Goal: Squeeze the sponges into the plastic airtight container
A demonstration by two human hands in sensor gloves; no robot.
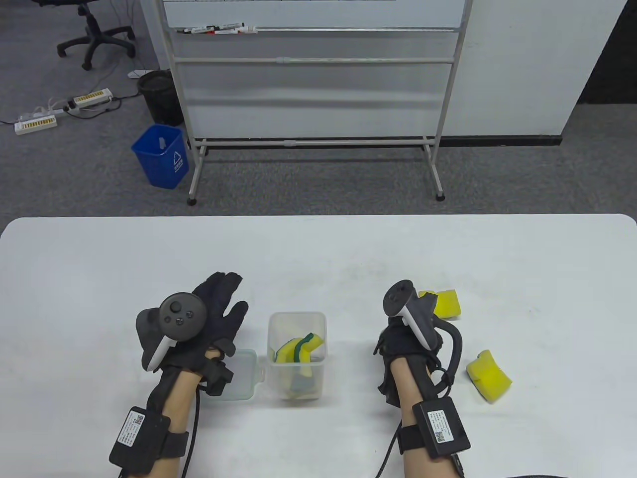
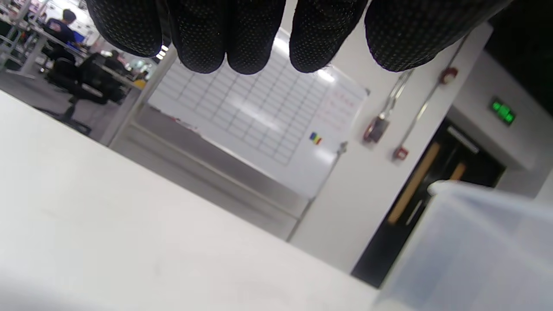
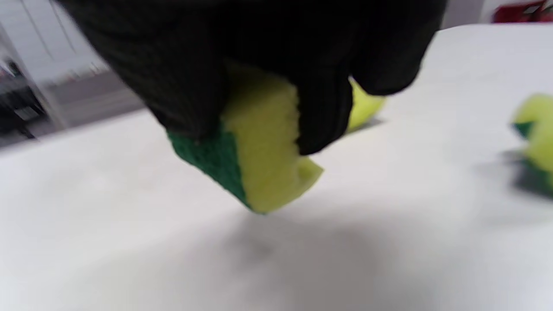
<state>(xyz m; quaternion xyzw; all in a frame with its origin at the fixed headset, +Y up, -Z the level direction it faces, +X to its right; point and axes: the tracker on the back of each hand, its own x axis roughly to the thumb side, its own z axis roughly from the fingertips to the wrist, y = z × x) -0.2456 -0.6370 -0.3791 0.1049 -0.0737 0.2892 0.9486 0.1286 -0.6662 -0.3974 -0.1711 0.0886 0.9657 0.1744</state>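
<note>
A clear plastic container (image 1: 322, 343) stands at the table's middle with a bent yellow-and-green sponge (image 1: 294, 348) inside. Its clear lid (image 1: 243, 378) lies just left of it. My left hand (image 1: 224, 298) is left of the container, fingers stretched out and holding nothing; its fingertips (image 2: 259, 39) hang in the left wrist view, with the container's wall (image 2: 475, 250) at lower right. My right hand (image 1: 398, 343) is right of the container and grips a yellow-and-green sponge (image 3: 263, 164) just above the table. Two more yellow sponges lie right of it, one far (image 1: 447, 303) and one near (image 1: 489, 376).
The white table (image 1: 318, 249) runs wide behind the container. Beyond its far edge stand a whiteboard frame (image 1: 313, 144) and a blue bin (image 1: 161, 155) on the floor. The two loose sponges also show in the right wrist view, one (image 3: 365, 106) behind the hand, one (image 3: 535, 134) at right.
</note>
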